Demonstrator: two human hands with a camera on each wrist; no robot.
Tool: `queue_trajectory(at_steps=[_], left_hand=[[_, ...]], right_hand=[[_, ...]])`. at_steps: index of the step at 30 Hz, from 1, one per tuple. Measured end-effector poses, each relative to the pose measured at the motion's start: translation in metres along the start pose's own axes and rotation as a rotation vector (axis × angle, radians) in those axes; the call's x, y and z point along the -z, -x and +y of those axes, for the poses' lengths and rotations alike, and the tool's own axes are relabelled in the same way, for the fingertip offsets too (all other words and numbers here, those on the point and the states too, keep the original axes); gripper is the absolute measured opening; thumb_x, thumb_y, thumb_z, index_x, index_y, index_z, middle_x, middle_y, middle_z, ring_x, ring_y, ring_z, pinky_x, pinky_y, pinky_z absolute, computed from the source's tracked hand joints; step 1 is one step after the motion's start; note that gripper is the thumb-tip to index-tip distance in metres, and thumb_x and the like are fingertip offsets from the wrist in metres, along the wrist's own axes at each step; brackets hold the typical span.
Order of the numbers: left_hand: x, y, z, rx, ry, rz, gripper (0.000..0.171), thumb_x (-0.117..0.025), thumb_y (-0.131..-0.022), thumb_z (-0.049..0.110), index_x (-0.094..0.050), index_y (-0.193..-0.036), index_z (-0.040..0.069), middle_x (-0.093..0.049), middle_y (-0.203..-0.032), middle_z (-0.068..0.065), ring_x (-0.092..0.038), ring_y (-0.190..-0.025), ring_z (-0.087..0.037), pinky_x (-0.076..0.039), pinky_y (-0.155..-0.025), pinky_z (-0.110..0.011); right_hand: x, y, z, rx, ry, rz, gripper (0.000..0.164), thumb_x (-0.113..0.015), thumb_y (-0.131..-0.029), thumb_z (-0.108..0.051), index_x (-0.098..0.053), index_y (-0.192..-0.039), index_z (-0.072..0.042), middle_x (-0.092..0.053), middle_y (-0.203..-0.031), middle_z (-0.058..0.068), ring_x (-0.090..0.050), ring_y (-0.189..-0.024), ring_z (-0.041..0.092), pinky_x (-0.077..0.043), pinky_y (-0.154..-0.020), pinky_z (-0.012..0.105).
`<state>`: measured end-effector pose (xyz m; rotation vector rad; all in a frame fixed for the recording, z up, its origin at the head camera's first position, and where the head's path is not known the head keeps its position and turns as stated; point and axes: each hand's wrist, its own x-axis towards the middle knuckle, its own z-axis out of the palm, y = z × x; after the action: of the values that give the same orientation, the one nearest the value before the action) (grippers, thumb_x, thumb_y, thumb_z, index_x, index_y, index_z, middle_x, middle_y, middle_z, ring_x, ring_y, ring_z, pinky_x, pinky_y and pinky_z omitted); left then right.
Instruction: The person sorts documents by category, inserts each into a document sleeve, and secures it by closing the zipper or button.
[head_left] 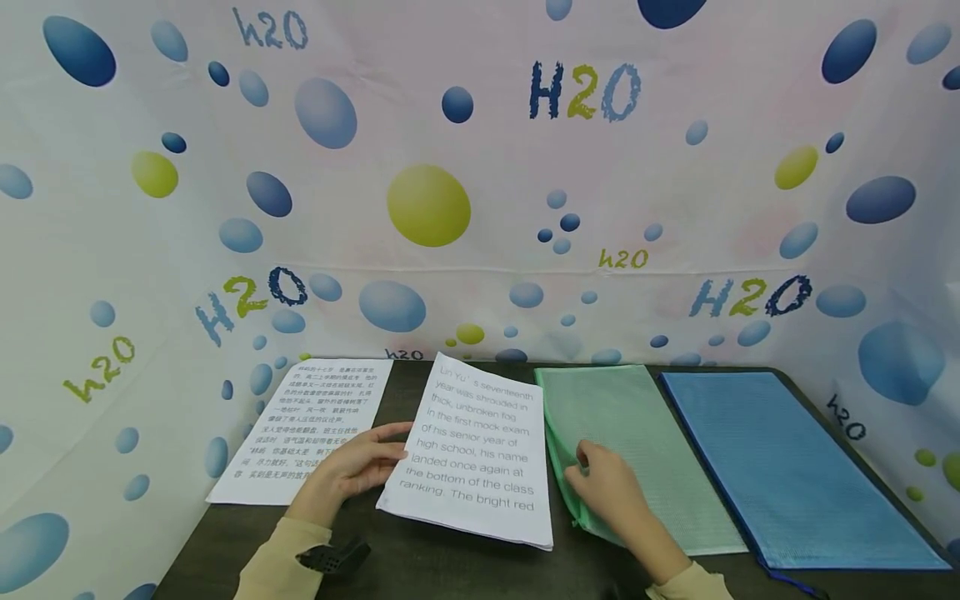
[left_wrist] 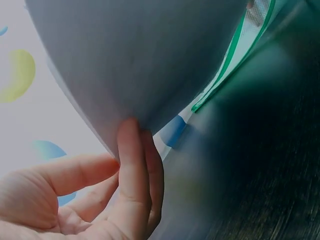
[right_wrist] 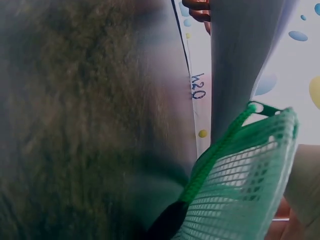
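your left hand pinches the paper, just left of the green pouch; your right hand pinches that pouch's left edge, raised; you seem to be lining the two up; the next move likely calls for keeping the edge parted and feeding the sheets in level

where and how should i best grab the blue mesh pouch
I'd pinch the blue mesh pouch at the middle of its near edge, coming low from the front with the right hand, thumb on top and fingertips slid under. It looks thin and lies flat, with that edge facing the person and uncovered.
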<state>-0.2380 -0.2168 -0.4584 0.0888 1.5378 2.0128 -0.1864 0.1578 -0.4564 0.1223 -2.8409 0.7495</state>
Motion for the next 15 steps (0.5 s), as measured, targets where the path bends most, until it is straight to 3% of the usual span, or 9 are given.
queue_trajectory(at_steps=[4, 15], left_hand=[[0.0011, -0.0002, 0.0001, 0.002, 0.010, -0.011, 0.069, -0.051, -0.095, -0.007, -0.015, -0.153, -0.003, -0.070, -0.112, -0.008, -0.070, -0.100, -0.021, -0.058, -0.082, -0.034], [0.0027, 0.0041, 0.0039, 0.023, 0.025, -0.007, 0.070, -0.051, -0.094, -0.007, -0.013, -0.154, -0.003, -0.070, -0.111, -0.010, -0.071, -0.099, -0.022, -0.059, -0.081, -0.035]], right_hand=[[0.0018, -0.0012, 0.0001, -0.010, -0.003, 0.039, 0.018, -0.061, -0.077, -0.007, -0.046, -0.070, -0.011, -0.033, -0.059, -0.002, -0.030, -0.053, 0.012, -0.024, -0.050, 0.024], [0.0065, -0.0009, -0.0016, -0.024, 0.042, 0.083, 0.013, -0.062, -0.079, -0.009, -0.051, -0.072, -0.009, -0.045, -0.061, 0.002, -0.036, -0.054, 0.014, -0.028, -0.049, 0.026]])
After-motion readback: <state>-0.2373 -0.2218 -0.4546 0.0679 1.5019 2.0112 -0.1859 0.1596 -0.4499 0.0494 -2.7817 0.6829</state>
